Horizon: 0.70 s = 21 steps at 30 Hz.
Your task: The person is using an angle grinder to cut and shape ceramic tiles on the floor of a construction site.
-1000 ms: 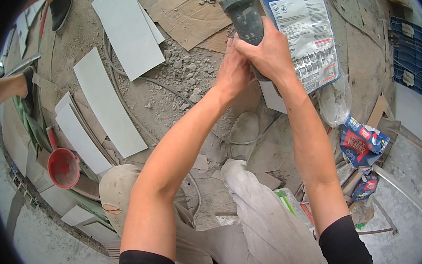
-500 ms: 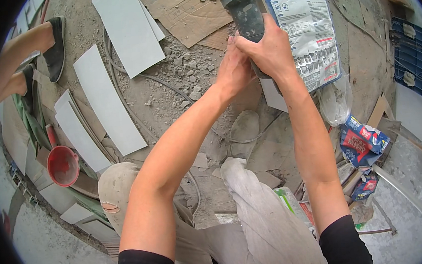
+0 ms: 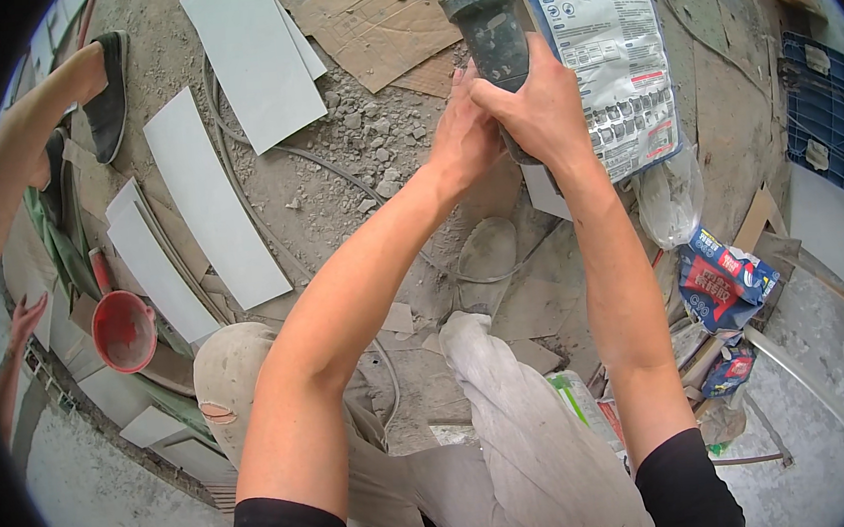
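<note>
Both arms reach up to an angle grinder with a dark, dusty body and a metal head, near the top of the view. My right hand wraps round the rear of its body, thumb across the top. My left hand is closed on the near left side of the grinder, against the right hand; some of its fingers are hidden. The grinder's head and disc partly leave the frame. Beside it lies a full blue, red and white bag. Below the hands, a piece of white tile shows partly behind my right wrist.
White tiles lie on the dusty floor at left, near rubble and cardboard. A grey cable winds past my foot. A red scoop sits at left. Another person's leg and hand show at far left.
The other person's hand has come into view at the far left, and their leg has shifted slightly. My hands keep their hold on the angle grinder, almost unmoved.
</note>
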Each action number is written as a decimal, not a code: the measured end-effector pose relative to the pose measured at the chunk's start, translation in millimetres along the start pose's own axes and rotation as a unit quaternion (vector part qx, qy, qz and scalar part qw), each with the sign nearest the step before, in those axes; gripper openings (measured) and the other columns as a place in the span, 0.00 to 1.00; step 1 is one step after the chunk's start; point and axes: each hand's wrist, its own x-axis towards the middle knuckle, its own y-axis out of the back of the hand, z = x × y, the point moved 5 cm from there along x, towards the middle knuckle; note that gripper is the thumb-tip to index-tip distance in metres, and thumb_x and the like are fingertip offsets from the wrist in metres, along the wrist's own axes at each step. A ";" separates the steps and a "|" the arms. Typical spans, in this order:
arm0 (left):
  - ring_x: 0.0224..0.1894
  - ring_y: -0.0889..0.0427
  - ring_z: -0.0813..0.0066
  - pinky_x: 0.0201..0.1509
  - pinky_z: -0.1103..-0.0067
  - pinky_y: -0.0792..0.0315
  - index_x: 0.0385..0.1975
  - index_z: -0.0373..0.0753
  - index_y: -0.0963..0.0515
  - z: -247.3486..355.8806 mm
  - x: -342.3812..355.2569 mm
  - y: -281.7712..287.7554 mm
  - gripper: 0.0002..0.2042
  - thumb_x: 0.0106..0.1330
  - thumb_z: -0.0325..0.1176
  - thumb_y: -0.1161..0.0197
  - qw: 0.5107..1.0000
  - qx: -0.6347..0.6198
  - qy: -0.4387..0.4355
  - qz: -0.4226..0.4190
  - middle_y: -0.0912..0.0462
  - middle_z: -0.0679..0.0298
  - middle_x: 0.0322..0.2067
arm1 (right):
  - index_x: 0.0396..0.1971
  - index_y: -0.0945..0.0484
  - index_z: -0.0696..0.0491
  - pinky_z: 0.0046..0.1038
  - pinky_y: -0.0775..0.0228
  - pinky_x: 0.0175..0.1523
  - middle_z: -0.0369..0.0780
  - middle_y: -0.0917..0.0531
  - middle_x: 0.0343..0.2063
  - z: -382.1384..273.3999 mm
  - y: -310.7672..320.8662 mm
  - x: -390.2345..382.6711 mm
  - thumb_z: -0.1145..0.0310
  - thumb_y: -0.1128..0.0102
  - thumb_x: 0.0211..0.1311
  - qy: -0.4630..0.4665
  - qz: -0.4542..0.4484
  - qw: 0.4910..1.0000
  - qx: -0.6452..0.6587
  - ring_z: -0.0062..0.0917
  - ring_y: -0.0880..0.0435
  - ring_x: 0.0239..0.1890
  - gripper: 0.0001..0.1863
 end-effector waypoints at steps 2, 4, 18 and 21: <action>0.89 0.39 0.41 0.94 0.42 0.46 0.79 0.45 0.24 0.5 1.0 -0.4 0.34 0.70 0.26 0.28 1.000 0.000 0.001 0.004 0.29 0.53 0.83 | 0.56 0.17 0.63 0.40 0.11 0.53 0.51 0.04 0.42 0.5 0.2 -0.4 0.59 0.21 0.60 -0.001 0.000 1.000 -0.002 0.39 0.02 0.43 0.30; 0.89 0.39 0.41 0.94 0.42 0.46 0.80 0.45 0.24 1.4 0.9 1.1 0.35 0.70 0.26 0.29 1.000 0.000 -0.005 0.006 0.29 0.53 0.83 | 0.56 0.17 0.63 0.40 0.11 0.52 0.51 0.04 0.42 0.7 0.2 -1.0 0.59 0.21 0.60 -0.001 -0.001 1.000 -0.004 0.39 0.02 0.43 0.30; 0.90 0.40 0.42 0.95 0.44 0.47 0.82 0.43 0.26 -5.0 1.6 -3.0 0.36 0.71 0.30 0.27 0.999 0.001 0.025 -0.048 0.36 0.51 0.87 | 0.51 0.20 0.64 0.45 0.10 0.51 0.56 0.05 0.39 4.2 2.6 -9.0 0.54 0.19 0.60 0.012 -0.004 1.000 0.002 0.52 0.02 0.43 0.31; 0.90 0.40 0.41 0.95 0.44 0.48 0.81 0.43 0.25 -3.9 -0.2 -0.9 0.38 0.69 0.29 0.25 0.999 -0.004 0.022 -0.024 0.37 0.51 0.87 | 0.52 0.20 0.64 0.45 0.10 0.51 0.56 0.05 0.39 3.9 1.6 -12.2 0.55 0.19 0.60 0.019 0.003 1.000 0.011 0.51 0.02 0.43 0.31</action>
